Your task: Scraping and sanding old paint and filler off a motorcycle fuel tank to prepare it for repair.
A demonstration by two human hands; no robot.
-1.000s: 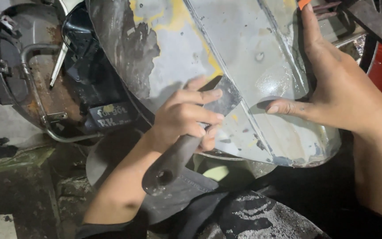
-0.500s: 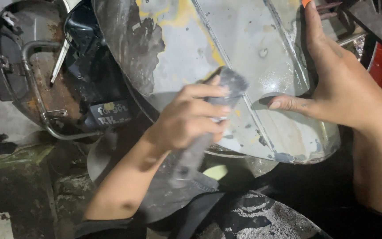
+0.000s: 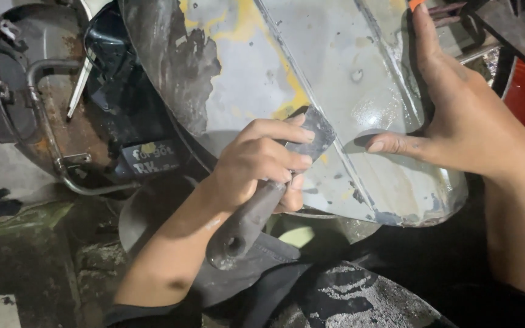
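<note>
A person's left hand (image 3: 256,161) is gripping a putty knife (image 3: 262,194), fingers (image 3: 287,161) wrapped tight round its grimy grey handle, and is pressing the dark blade flat against a curved sheet-metal body panel (image 3: 335,79) that is propped at knee height. The right hand (image 3: 463,121) is bracing the panel, palm laid open against its right edge, thumb stretched across the surface toward the blade and holding nothing. The panel is showing mostly bare grey metal, with streaks of yellow filler along the central crease and near the top, and a ragged patch of dark old coating (image 3: 177,67) clinging to its upper left. By the look of it, the scraping is well along: the broad middle and lower right are reading as stripped, while the dark patch and the yellow residue are remaining to be taken off. Behind the panel on the left, a rusty round housing (image 3: 37,109) with a bent metal tube is leaning beside a black part.
</note>
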